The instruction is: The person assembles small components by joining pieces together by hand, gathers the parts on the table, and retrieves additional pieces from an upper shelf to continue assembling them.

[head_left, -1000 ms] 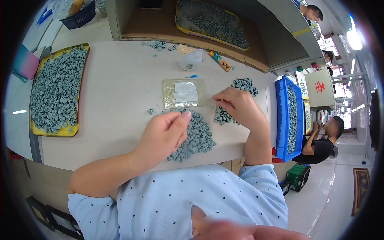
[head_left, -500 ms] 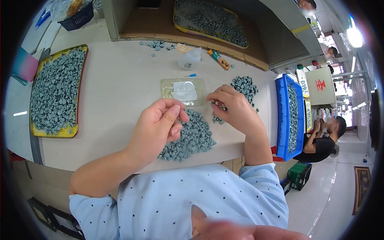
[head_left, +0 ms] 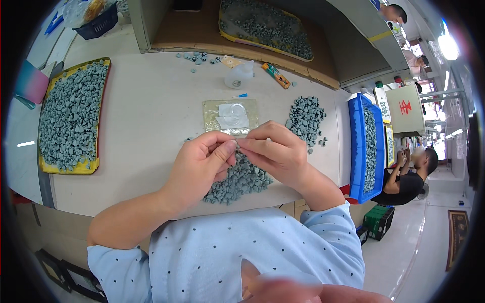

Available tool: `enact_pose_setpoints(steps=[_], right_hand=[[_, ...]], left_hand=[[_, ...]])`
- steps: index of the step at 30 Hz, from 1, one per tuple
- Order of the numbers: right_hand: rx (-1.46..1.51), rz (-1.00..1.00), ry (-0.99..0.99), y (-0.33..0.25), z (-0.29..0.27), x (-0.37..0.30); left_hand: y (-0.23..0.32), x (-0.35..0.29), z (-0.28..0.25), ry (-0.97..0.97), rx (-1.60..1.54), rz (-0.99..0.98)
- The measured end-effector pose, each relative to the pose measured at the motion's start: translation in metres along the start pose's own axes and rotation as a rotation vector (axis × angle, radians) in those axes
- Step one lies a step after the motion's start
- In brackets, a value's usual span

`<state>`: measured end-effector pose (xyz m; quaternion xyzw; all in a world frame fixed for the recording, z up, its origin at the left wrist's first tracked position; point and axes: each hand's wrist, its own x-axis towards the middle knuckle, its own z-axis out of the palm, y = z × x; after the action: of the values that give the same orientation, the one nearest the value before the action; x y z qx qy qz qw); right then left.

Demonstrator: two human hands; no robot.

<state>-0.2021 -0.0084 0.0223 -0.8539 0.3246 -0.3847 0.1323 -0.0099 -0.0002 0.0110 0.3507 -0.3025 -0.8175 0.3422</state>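
Note:
My left hand (head_left: 202, 164) and my right hand (head_left: 275, 151) meet fingertip to fingertip above a heap of small grey-green parts (head_left: 237, 179) at the near edge of the white table (head_left: 151, 116). The fingers of both hands pinch together on one tiny part, too small to see clearly. Just behind the hands lies a flat clear pad (head_left: 231, 117) with a white sheet on it. A second, smaller heap of the same parts (head_left: 305, 116) lies to the right of the pad.
A yellow tray (head_left: 70, 118) full of grey parts sits at far left. A blue bin (head_left: 366, 146) of parts stands at right. A small white bottle (head_left: 238, 76) and an orange-green tool (head_left: 275, 76) lie near a cardboard shelf (head_left: 192, 30). A seated person (head_left: 409, 177) works at lower right.
My left hand rose off the near heap and came right; my right hand came in from beside the pad. Both hands now touch at the fingertips over the heap.

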Motion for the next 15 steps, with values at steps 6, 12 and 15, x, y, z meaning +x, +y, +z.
enact_pose_setpoints(steps=[6, 12, 15], right_hand=[[-0.119, -0.121, 0.009, 0.009, 0.004, 0.0], [-0.355, -0.17, 0.061, 0.037, 0.005, 0.003], [-0.419, -0.167, 0.032, 0.04, 0.006, 0.003]], left_hand=[[0.001, 0.001, -0.005, 0.016, 0.155, 0.022], [-0.003, 0.003, -0.003, 0.104, 0.037, 0.089], [-0.002, 0.002, -0.004, 0.082, -0.023, 0.078]])
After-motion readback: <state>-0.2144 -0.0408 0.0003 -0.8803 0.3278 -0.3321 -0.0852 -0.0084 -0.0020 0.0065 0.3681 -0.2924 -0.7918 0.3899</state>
